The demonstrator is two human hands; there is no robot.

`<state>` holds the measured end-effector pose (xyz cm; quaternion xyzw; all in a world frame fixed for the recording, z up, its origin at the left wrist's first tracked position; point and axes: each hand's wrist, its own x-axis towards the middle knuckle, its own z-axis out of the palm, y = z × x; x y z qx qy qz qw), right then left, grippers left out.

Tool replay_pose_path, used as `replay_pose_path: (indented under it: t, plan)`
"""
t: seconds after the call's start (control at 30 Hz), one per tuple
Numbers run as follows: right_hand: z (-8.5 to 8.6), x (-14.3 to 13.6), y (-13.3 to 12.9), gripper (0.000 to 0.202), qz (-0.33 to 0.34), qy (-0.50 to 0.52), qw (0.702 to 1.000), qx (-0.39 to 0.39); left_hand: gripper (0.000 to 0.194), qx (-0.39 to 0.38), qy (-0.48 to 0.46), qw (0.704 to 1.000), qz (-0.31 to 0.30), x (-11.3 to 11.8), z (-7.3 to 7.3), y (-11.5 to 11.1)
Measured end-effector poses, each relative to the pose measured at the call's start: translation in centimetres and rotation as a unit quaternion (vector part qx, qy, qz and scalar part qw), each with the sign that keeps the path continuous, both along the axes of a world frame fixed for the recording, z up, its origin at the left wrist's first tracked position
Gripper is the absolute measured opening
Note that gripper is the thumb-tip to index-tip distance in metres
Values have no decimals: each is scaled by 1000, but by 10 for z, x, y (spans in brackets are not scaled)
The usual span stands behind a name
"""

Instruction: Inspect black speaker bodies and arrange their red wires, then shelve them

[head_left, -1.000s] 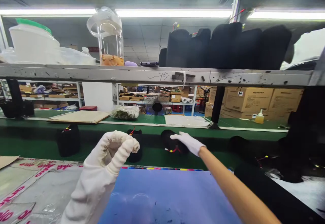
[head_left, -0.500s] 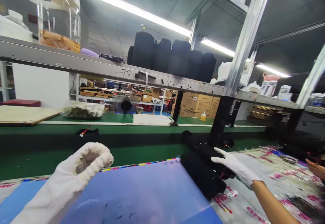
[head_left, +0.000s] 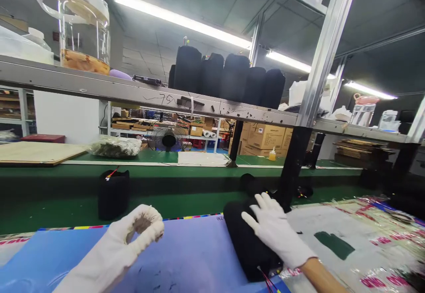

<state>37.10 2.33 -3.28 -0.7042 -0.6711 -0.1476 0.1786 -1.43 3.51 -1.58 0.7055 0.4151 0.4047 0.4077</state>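
My left hand (head_left: 133, 240), in a white glove, hovers over the blue sheet (head_left: 186, 248) with its fingers curled round toward the thumb; no object shows in the curl. Also gloved in white, my right hand (head_left: 274, 229) lies spread on top of a black, soft-looking piece (head_left: 244, 244) at the sheet's right side. Thin coloured wires (head_left: 267, 279) come out of that piece's near end. A black cylinder (head_left: 113, 195) with a red and white connector stands on the green surface (head_left: 186, 195) beyond my left hand.
Across the front runs a metal shelf (head_left: 133, 90) holding black cylinders (head_left: 187, 69) and a glass jar (head_left: 84, 36). A dark post (head_left: 294, 164) rises behind my right hand. Printed plastic film (head_left: 375, 240) covers the right side. A fan (head_left: 168, 139) stands farther back.
My right hand has moved left and nearer with the black piece beneath it, uncovering a dark green patch on the right. My left hand has shifted slightly right and lower in view.
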Motion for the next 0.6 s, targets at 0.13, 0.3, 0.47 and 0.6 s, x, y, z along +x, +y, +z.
replay_pose_path:
  t: [0.13,0.3,0.47,0.6]
  plan:
    - [-11,-65,13,67,37,83,992,-83,36,3,-49,999,-3,8,-11,-7]
    - [-4,-107,17,95,89,227,954,-173,43,-46,-219,973,52,21,-47,9]
    - [-17,-149,5,104,276,533,782,-166,105,-63,-261,961,65,37,-71,11]
    - [-42,-161,-13,83,331,563,741,-156,83,-57,-218,973,55,31,-61,-18]
